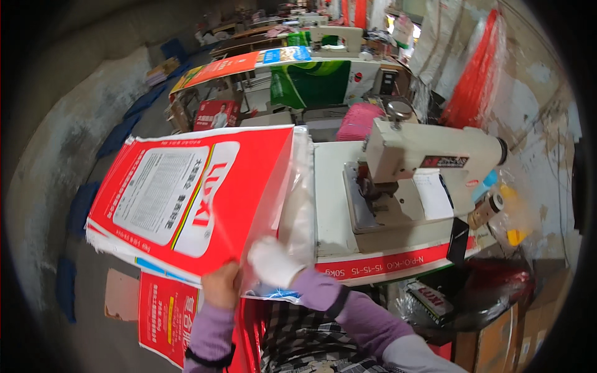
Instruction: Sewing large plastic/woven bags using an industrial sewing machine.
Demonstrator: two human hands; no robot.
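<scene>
A stack of flat red and white woven sacks (239, 180) lies on the left of the sewing table. My bare left hand (222, 283) is closed on the near edge of the top sack, whose right part is lifted and bent up. Close beside it, my right hand (273, 261) wears a white glove and lies against the underside of the raised sack edge. Motion blur smears its fingers, so their grip cannot be made out. Under the raised part, whitish sacks (297, 217) show.
A cream sewing machine (429, 168) stands right of the stack. A dark phone (458, 240) and a thread cone (487, 210) are by its near right side. Cardboard boxes (522, 329) stand lower right. Another red sack (163, 314) hangs below the stack. A pink bundle (359, 122) lies behind.
</scene>
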